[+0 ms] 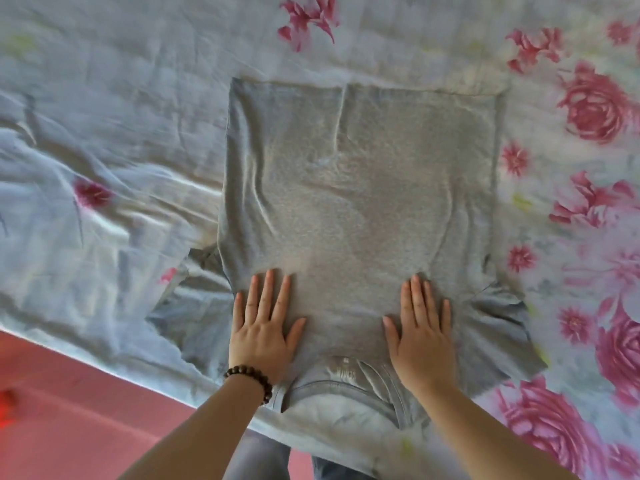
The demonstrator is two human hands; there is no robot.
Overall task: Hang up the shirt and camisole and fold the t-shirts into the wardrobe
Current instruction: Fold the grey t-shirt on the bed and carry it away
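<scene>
Grip flat: left hand (265, 327) and right hand (420, 330) lie palms-down, fingers straight, clamping nothing, on the grey t-shirt (360, 188) spread over the floral bed sheet (104, 98), collar nearest.
Risk: body creases and the crumpled left sleeve (187, 317) likely get folded in; the soft sheet may bunch and skew the fold.

The t-shirt (360, 202) is heather grey; the bedsheet (121, 98) is pale blue-white with pink and crimson roses; the bracelet (254, 377) has dark brown beads; the floor (69, 410) is pink.
</scene>
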